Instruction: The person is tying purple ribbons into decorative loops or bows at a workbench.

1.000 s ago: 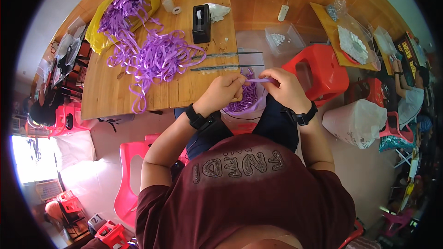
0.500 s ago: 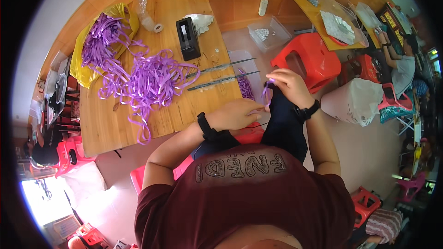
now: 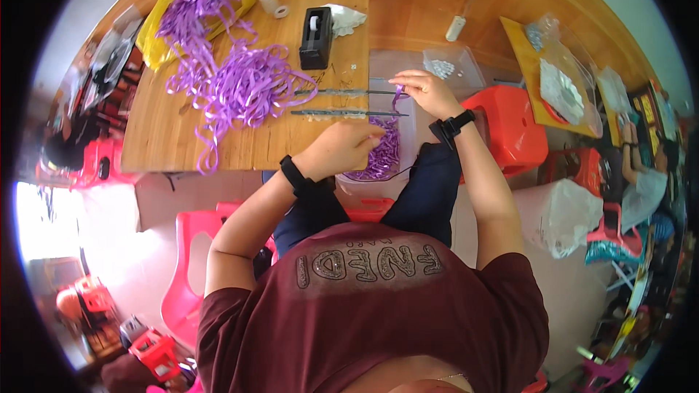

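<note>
While the bag (image 3: pixel 151 45) lies on the table (image 3: pixel 280 151), well to the left of and beyond the left hand (image 3: pixel 341 148), its mouth faces the loose ribbon (image 3: pixel 244 87), presumably so that lengths draw out freely. The dispenser (image 3: pixel 315 40) stands beyond the left hand, apart from the ribbon. Two rods (image 3: pixel 342 92) lie just beyond the same hand and overhang the table edge; clear wrapping on them, apparently tape, probably fixes them down.

The left hand is half curled, its fingertips over the near rod's side of the box (image 3: pixel 407 131); whether it grips anything cannot be told. The box, just right of that hand, holds short purple pieces (image 3: pixel 382 156), and its place below the rod ends seems meant for catching them.

The right hand (image 3: pixel 431 94) pinches a purple strip (image 3: pixel 399 92) between thumb and fingers, the other end hanging by the rod tips; contact cannot be confirmed. Right of this hand stands a red stool (image 3: pixel 517 131).
</note>
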Demonstrator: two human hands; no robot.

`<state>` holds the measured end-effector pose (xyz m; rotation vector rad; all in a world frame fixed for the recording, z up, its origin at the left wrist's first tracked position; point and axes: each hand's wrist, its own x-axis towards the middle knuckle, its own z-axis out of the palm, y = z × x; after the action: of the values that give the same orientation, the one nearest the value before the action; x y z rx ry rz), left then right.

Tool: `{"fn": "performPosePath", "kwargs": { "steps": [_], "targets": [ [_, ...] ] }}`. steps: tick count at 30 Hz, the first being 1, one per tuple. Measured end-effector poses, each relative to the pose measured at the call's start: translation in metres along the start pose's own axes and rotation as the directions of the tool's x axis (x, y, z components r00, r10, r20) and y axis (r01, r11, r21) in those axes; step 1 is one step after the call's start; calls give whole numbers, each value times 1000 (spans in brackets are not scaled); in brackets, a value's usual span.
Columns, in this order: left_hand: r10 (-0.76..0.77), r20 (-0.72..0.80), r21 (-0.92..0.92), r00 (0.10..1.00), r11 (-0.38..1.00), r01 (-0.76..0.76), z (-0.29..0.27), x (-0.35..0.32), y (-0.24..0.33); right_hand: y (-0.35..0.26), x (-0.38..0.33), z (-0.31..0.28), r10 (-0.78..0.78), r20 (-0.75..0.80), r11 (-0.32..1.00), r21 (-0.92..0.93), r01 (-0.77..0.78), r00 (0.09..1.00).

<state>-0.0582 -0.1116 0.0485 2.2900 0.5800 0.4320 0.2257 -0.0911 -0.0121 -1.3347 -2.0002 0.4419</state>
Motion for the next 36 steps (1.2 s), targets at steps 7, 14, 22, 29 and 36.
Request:
{"fn": "performPosePath", "kwargs": {
  "steps": [7, 14, 22, 29, 36],
  "targets": [
    [-45, -147, 60, 988, 997, 54, -2, 17, 5, 34, 9, 27, 154, 137, 766, 609, -206, 979],
    [-79, -88, 239, 993, 966, 98, -9, 55, -17, 45, 3, 42, 206, 125, 780, 578, -240, 971],
    [-121, 137, 430, 983, 902, 52, -8, 73, -34, 29, -8, 86, 247, 83, 673, 702, -232, 966],
    [-102, 133, 488, 986, 872, 25, 1, 74, -51, 33, -90, 171, 706, 269, 205, 808, -553, 655],
    [-104, 84, 490, 991, 870, 50, 4, 66, -53, -9, -183, 206, 795, 514, -23, 555, -831, 322]
  ]
}}
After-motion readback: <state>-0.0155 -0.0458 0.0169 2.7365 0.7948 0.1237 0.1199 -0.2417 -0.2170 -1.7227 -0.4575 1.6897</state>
